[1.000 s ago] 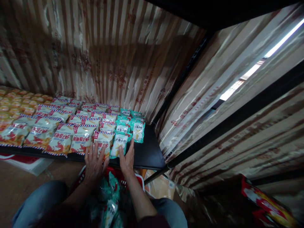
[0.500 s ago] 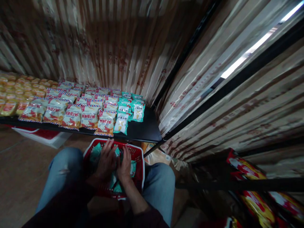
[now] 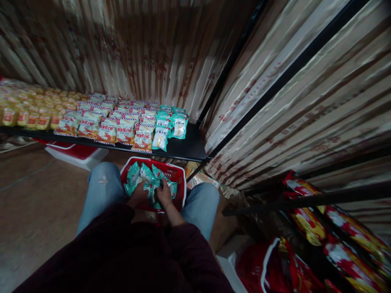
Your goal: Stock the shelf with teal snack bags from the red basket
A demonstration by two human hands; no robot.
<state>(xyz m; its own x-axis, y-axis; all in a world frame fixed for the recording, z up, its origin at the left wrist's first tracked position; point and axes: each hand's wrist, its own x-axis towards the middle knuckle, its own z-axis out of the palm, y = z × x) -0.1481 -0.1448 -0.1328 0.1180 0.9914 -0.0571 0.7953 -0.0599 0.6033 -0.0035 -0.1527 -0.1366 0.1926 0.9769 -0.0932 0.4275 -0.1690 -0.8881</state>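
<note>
Red basket (image 3: pixel 179 176) between the person's knees, loaded with green packets (image 3: pixel 147 172). Left hand (image 3: pixel 139 195) at the load's 8 o'clock, right hand (image 3: pixel 165 194) at 4 o'clock, both among the packets, fingers partly bent; whether either grips one cannot be told. Black shelf (image 3: pixel 193 142) at the basket's 12 o'clock: shelved green bags (image 3: pixel 179 127) toward 1, orange-and-white bags (image 3: pixel 143 137) at 11, yellow packs (image 3: pixel 32 120) at 10.

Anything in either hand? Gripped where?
Can't tell: left hand and right hand are among green snack packets in the red basket, but fingertips are too obscured to show any grip.
</note>
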